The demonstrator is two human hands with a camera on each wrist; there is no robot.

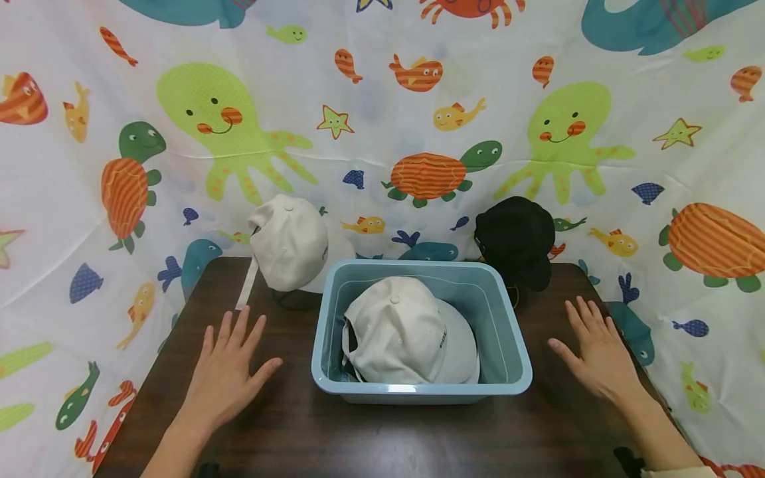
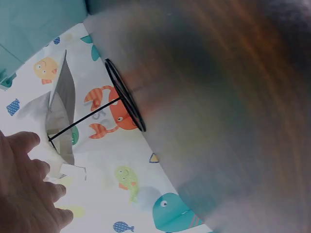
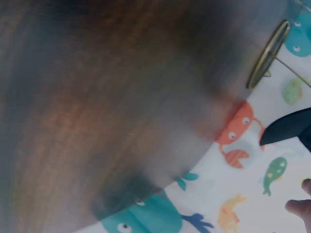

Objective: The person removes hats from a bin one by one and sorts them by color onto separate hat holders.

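A light blue plastic bin [image 1: 520, 372] stands at the middle of the dark table, with a white cap [image 1: 394, 332] lying in it, brim to the right. To the bin's left my left hand [image 1: 224, 372] is spread palm down, holding nothing. My right hand [image 1: 600, 358] is likewise spread on the far right, fingers straight and without an object. Behind the bin at left, another white cap [image 1: 289, 245] hangs on a thin black wire stand [image 2: 85, 119]. A black cap [image 1: 516, 236] sits at back right on a gold wire stand [image 3: 268, 54].
The brown wooden table [image 1: 406, 438] runs up to a white curtain [image 1: 382, 40] printed with sea animals, which hangs behind and along both sides. A pale strap [image 1: 246, 285] dangles from the left cap toward the tabletop.
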